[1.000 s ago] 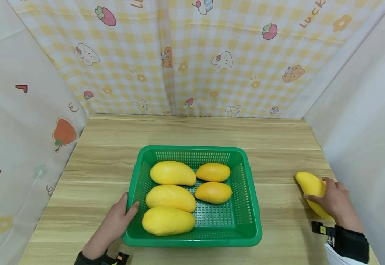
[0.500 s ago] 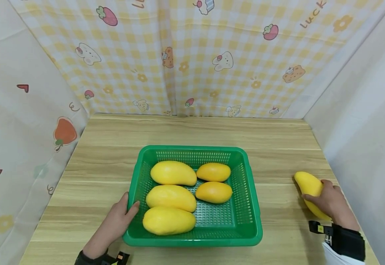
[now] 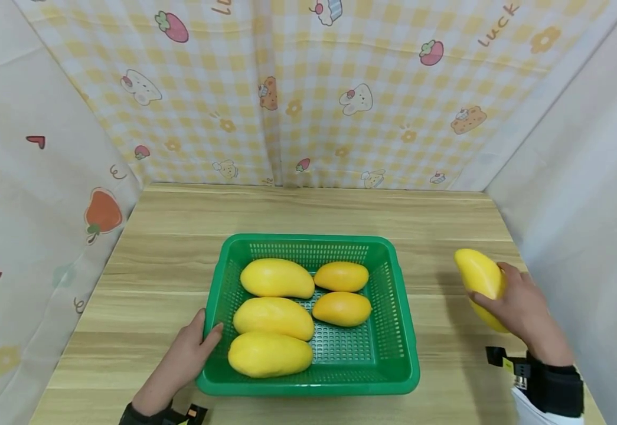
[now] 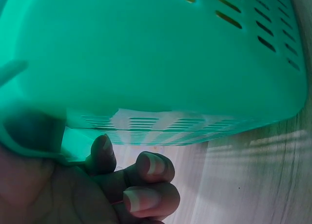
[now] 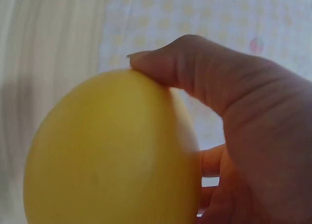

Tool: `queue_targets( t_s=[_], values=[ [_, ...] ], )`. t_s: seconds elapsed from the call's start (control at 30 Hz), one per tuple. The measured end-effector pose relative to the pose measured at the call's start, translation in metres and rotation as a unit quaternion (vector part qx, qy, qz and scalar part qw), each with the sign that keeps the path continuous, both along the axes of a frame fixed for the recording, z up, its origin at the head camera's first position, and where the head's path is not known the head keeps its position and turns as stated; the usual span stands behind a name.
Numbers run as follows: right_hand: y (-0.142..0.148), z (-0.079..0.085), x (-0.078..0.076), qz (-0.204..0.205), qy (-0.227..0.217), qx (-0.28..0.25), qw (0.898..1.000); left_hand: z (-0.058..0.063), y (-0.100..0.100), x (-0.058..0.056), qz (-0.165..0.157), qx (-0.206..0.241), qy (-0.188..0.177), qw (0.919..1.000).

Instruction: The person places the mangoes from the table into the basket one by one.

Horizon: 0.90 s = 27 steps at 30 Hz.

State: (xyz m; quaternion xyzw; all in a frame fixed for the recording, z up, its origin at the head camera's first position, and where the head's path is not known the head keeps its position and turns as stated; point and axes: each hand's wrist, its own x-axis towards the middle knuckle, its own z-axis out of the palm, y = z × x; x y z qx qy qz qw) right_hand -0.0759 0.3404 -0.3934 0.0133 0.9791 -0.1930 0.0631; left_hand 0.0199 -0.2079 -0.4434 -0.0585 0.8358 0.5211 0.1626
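My right hand (image 3: pixel 523 307) grips a large yellow mango (image 3: pixel 479 277) above the table's right side, thumb on its near side and fingers behind it. In the right wrist view the same mango (image 5: pixel 107 155) fills the lower left, with the thumb across its top. At the left, my left hand (image 3: pixel 188 351) grips the rim of a green plastic basket (image 3: pixel 308 389), thumb over the edge. The left wrist view has its fingertips (image 4: pixel 146 197) curled under the rim beside the slotted wall. Three large yellow mangoes (image 3: pixel 273 319) lie in the basket's left half, two smaller orange-yellow mangoes (image 3: pixel 342 309) in its right.
A wood-grain table (image 3: pixel 170 236) carries everything. Behind it hangs a yellow checked cloth (image 3: pixel 313 118) with cartoon prints. White cloth walls, a left one (image 3: pixel 32 212) and a right one (image 3: pixel 584 177), close in the sides.
The right hand has lifted the mango off the table and moved it leftward and away from the person. The left hand and the basket stay where they were.
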Motion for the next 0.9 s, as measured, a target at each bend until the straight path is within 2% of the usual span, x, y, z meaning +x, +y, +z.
queue_targets(
  t_s=[0.13,0.33,0.57,0.73,0.9],
  values=[
    [-0.025,0.013,-0.002,0.032,0.037,-0.015,0.999,0.0,-0.002,-0.001,-0.005,0.008,-0.005,0.9999],
    [-0.054,0.027,-0.007,0.078,0.049,-0.031,0.995,0.0,-0.002,-0.001,-0.003,0.005,-0.004,1.0],
    [-0.08,0.042,-0.01,0.114,0.064,-0.043,0.99,0.0,0.001,-0.002,0.001,-0.003,0.003,1.0],
    [-0.103,0.052,-0.011,0.158,0.081,-0.057,0.982,0.001,0.0,-0.002,0.004,0.004,0.003,1.0],
    [-0.124,0.052,-0.011,0.212,0.079,-0.058,0.972,0.0,0.0,-0.001,0.007,0.012,0.003,0.9999]
  ],
)
